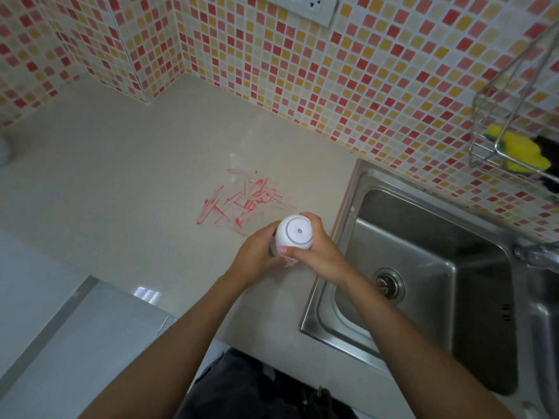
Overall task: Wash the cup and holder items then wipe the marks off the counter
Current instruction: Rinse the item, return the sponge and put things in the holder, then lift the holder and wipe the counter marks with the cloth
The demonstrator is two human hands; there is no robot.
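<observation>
A white cup (295, 234) is held upside down over the beige counter (121, 182), its round base facing up at me. My right hand (317, 252) grips it from the right, thumb across its near side. My left hand (257, 255) wraps round its lower part from the left; what lies under the cup between my hands is hidden. Red scribbled marks (245, 202) spread on the counter just beyond the cup.
A steel sink (423, 267) with a drain (389, 282) sits right of my hands, a tap (535, 252) at its right edge. A wire rack (514, 131) on the tiled wall holds a yellow sponge (517, 148). A grey appliance top (90, 343) lies at lower left.
</observation>
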